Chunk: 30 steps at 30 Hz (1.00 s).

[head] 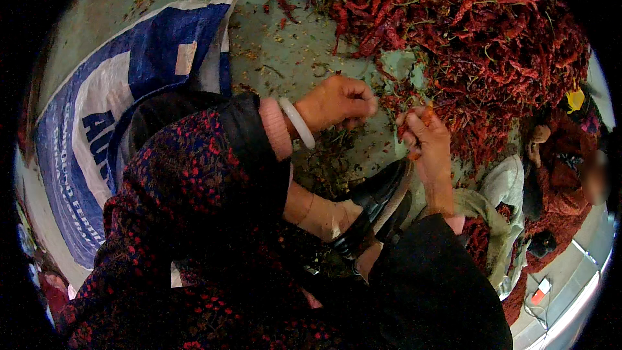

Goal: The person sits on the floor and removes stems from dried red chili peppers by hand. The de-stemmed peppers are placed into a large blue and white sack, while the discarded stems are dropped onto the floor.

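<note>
My left hand (337, 103), with a white bangle at its wrist, hovers over the floor with curled fingers. Its fingertips are blurred, so whether they pinch anything is unclear. Just to the right, my right hand (431, 141) is closed on a dried red chilli (427, 115), mostly covered by the fingers. Beyond both hands rises a large heap of dried red chillies (466, 29), many with stems. Bits of chilli, stems and pale seeds (277, 53) are strewn over the greenish floor (257, 17).
To my left lies a blue and white woven sack (155, 53) bearing print. My black shoes (376, 199) are below my hands. An opened pale sack (505, 180) holding chillies stands at right. Another person (566, 175) sits past it, near a yellow scrap (575, 100).
</note>
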Each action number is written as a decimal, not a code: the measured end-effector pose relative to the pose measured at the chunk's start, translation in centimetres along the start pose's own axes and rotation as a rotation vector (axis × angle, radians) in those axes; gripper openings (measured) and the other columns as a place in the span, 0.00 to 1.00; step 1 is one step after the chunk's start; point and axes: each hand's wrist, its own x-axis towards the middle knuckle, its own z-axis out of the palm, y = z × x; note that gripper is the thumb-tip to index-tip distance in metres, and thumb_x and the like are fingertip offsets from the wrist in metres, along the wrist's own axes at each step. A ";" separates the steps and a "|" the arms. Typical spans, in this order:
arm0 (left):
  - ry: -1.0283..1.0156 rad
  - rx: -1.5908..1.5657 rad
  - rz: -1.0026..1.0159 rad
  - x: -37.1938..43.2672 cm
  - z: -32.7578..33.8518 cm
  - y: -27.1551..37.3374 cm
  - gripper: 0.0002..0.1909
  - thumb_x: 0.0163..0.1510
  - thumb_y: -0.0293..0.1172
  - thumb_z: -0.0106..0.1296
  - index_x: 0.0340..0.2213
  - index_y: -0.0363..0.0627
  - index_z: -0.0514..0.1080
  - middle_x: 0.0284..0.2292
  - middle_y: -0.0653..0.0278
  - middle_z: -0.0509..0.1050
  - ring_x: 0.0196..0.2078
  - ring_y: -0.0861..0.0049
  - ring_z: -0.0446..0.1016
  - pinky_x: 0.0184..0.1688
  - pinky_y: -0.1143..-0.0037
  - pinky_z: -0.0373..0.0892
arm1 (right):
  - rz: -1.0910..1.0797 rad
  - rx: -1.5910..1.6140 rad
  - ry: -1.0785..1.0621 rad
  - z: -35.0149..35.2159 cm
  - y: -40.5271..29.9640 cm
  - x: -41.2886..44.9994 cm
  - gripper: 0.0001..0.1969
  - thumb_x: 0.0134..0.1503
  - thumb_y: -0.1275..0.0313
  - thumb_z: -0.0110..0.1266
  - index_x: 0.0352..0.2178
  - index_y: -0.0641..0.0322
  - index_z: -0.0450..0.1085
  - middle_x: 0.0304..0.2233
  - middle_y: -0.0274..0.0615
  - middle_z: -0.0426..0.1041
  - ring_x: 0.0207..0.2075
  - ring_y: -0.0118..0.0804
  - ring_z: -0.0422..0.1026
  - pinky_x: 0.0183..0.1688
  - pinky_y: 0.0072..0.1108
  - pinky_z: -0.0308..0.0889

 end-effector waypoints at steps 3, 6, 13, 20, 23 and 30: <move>-0.030 -0.035 0.039 -0.1 0.1 0.0 0.06 0.43 0.29 0.51 0.22 0.39 0.69 0.16 0.67 0.68 0.15 0.85 0.64 0.16 0.83 0.61 | 0.032 -0.103 -0.014 1.5 0.4 -0.9 0.07 0.47 0.70 0.51 0.28 0.59 0.65 0.22 0.33 0.69 0.15 0.16 0.57 0.14 0.08 0.50; -0.075 -0.044 0.036 -0.1 0.2 -0.1 0.07 0.43 0.30 0.52 0.22 0.38 0.68 0.16 0.67 0.67 0.15 0.85 0.64 0.15 0.84 0.60 | 0.044 -0.159 -0.035 2.7 1.1 -1.3 0.07 0.46 0.70 0.51 0.27 0.60 0.67 0.20 0.30 0.68 0.16 0.16 0.58 0.17 0.08 0.52; -0.045 0.034 -0.114 -0.2 0.0 -0.4 0.08 0.43 0.31 0.51 0.19 0.38 0.67 0.14 0.67 0.67 0.12 0.84 0.64 0.11 0.84 0.59 | -0.040 -0.270 -0.045 3.5 2.6 -1.7 0.07 0.46 0.70 0.51 0.27 0.62 0.66 0.20 0.28 0.67 0.19 0.17 0.60 0.21 0.11 0.56; -0.044 0.055 -0.182 -0.6 -0.2 -0.4 0.07 0.43 0.31 0.50 0.19 0.39 0.67 0.13 0.67 0.66 0.11 0.84 0.64 0.10 0.84 0.58 | -0.117 -0.340 -0.103 4.2 3.1 -2.1 0.08 0.47 0.72 0.50 0.28 0.66 0.66 0.22 0.31 0.67 0.24 0.20 0.62 0.28 0.14 0.59; -0.059 0.123 -0.167 -0.5 0.1 -0.1 0.06 0.43 0.30 0.50 0.19 0.41 0.67 0.13 0.68 0.66 0.13 0.84 0.65 0.12 0.83 0.59 | -0.084 -0.313 -0.090 3.9 3.1 -2.2 0.08 0.47 0.73 0.50 0.28 0.67 0.66 0.21 0.31 0.67 0.24 0.20 0.62 0.27 0.14 0.59; 0.052 0.551 0.512 -0.9 0.5 -1.1 0.08 0.42 0.31 0.51 0.17 0.42 0.66 0.12 0.69 0.65 0.14 0.84 0.64 0.14 0.83 0.58 | -0.099 -0.410 -0.077 4.1 2.3 -2.6 0.08 0.46 0.72 0.51 0.27 0.67 0.66 0.19 0.33 0.67 0.22 0.21 0.62 0.25 0.15 0.59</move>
